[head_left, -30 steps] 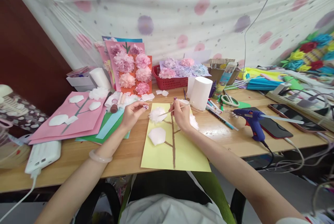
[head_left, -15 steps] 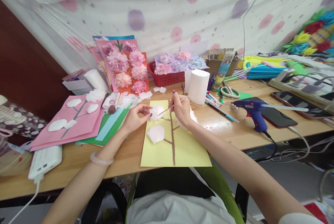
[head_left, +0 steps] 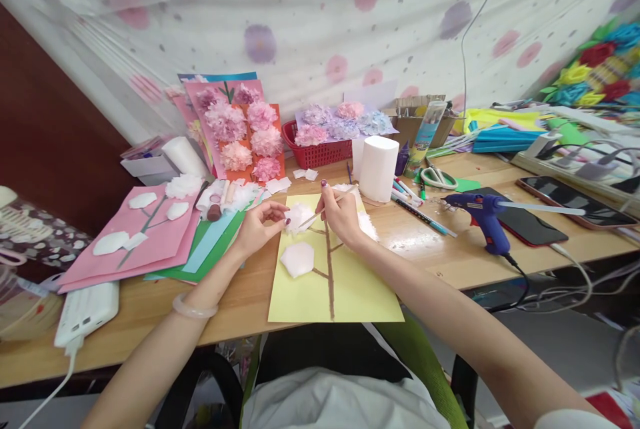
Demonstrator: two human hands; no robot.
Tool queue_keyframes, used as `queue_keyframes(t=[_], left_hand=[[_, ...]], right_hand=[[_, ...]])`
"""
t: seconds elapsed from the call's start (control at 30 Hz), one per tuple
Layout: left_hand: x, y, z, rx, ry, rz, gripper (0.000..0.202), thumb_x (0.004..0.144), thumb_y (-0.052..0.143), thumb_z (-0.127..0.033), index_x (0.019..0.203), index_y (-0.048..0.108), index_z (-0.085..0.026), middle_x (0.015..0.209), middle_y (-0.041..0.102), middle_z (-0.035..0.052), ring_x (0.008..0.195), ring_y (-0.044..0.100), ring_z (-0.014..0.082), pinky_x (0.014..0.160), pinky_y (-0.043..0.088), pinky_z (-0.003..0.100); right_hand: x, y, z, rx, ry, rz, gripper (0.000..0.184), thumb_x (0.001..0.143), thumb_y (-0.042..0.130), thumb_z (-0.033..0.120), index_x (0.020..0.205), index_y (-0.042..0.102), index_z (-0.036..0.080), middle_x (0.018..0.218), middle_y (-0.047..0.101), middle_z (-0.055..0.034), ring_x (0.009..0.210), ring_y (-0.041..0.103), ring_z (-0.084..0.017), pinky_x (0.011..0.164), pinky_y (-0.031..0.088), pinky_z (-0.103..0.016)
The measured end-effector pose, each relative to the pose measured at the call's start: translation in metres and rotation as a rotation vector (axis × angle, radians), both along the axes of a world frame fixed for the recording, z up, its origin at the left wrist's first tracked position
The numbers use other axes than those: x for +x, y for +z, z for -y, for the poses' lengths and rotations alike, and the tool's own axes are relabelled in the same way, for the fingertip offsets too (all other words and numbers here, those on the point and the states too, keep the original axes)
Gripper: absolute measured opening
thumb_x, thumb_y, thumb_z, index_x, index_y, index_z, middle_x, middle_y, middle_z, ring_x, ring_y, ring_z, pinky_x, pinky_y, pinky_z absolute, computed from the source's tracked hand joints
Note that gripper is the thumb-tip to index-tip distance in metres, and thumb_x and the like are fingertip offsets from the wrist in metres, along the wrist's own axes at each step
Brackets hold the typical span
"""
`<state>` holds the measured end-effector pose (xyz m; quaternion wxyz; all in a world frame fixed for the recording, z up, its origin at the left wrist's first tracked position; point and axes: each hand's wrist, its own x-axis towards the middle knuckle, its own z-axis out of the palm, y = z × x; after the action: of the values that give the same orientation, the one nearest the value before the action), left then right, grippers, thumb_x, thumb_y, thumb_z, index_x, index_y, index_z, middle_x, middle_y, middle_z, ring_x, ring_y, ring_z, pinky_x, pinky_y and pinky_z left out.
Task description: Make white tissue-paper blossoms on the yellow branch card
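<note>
A pale wooden stick [head_left: 311,220] is pinched in my right hand [head_left: 341,214]. Its lower end points into a fluffy white tissue flower [head_left: 299,216] at the upper left of a yellow sheet [head_left: 367,289]. My left hand [head_left: 261,228] is at that flower's left edge, thumb and curved fingers apart, with the thumb tip at the petals. Below lies a flat white paper piece [head_left: 298,260] beside a brown drawn stem [head_left: 331,282] with side branches. Another white flower [head_left: 367,225] on the sheet is partly hidden behind my right hand.
A white tissue roll [head_left: 379,169] stands behind the sheet. Markers [head_left: 420,214], scissors [head_left: 439,178], a blue glue gun [head_left: 483,212] and phones [head_left: 580,199] lie to the right. Pink sheets [head_left: 165,242] with white pieces lie left. A red basket [head_left: 320,154] holds paper flowers.
My right hand has shifted slightly left with the stick, whose tip stays at the white flower. The left hand has barely moved. The whole view has shifted very slightly.
</note>
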<state>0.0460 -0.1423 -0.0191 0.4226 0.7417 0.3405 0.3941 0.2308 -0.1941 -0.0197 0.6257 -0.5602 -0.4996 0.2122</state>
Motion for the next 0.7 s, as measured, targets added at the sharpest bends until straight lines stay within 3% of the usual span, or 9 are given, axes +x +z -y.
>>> queue_keyframes(t=[0.3, 0.53, 0.7], left_hand=[[0.000, -0.001, -0.002, 0.010, -0.037, -0.080, 0.023, 0.061, 0.071, -0.021, 0.083, 0.066, -0.017, 0.074, 0.067, 0.0023, 0.072, 0.062, 0.0173, 0.075, 0.048, 0.032], [0.003, 0.005, 0.000, 0.078, 0.007, -0.235, 0.020, 0.062, 0.071, -0.021, 0.081, 0.067, -0.018, 0.067, 0.065, -0.0003, 0.070, 0.061, 0.0175, 0.074, 0.043, 0.031], [-0.008, 0.011, -0.005, -0.014, -0.057, -0.186, 0.022, 0.061, 0.073, -0.026, 0.079, 0.064, -0.017, 0.069, 0.063, 0.0001, 0.066, 0.057, 0.0144, 0.065, 0.042, 0.027]], right_hand=[[0.000, -0.004, -0.004, 0.034, -0.027, 0.018, 0.060, 0.090, 0.038, 0.057, 0.047, 0.056, 0.020, 0.039, 0.050, 0.0011, 0.043, 0.049, -0.012, 0.050, 0.034, -0.025], [-0.001, -0.003, -0.004, 0.026, -0.001, 0.017, 0.057, 0.091, 0.038, 0.054, 0.049, 0.057, 0.020, 0.042, 0.052, 0.0011, 0.045, 0.051, -0.012, 0.052, 0.036, -0.025], [0.000, -0.002, -0.003, 0.040, 0.005, -0.039, 0.059, 0.090, 0.038, 0.056, 0.049, 0.058, 0.020, 0.042, 0.053, 0.0009, 0.045, 0.052, -0.012, 0.053, 0.037, -0.024]])
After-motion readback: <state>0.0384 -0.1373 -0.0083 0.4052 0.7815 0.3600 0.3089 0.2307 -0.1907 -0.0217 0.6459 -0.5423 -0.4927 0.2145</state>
